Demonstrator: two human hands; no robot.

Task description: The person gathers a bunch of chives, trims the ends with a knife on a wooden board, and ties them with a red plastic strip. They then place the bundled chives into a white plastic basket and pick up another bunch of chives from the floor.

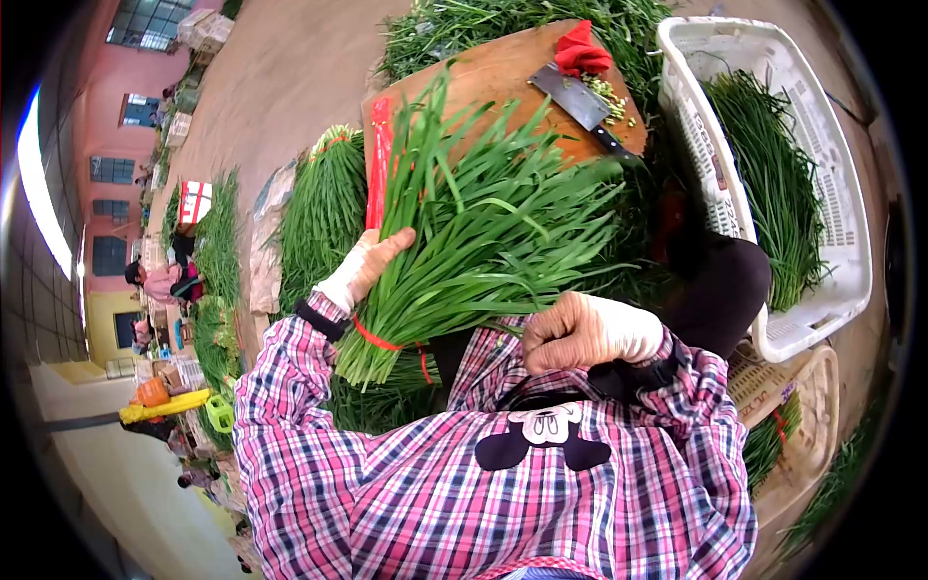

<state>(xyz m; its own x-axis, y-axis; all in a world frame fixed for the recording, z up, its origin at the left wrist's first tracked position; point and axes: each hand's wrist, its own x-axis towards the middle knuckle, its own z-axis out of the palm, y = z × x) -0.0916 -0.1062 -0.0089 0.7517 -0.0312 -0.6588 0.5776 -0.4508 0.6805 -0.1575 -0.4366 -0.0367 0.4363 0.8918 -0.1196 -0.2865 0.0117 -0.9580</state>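
Observation:
A large bundle of garlic chives lies in front of me, its leaves fanned to the upper right. A red band goes round it near the cut stem ends. My left hand, with whitish wrapping, grips the bundle's left side, thumb over the leaves. Close to the lower right edge of the leaves, my right hand is closed with curled fingers; what it holds, if anything, is hidden. Beyond the leaf tips, a cleaver rests on a wooden board beside a red cloth and chopped stem bits.
A white plastic crate on the right holds more chives. Below it stands another crate with a banded bundle. Red strips lie on the board's left edge. Another chive bundle stands left. People sit farther off.

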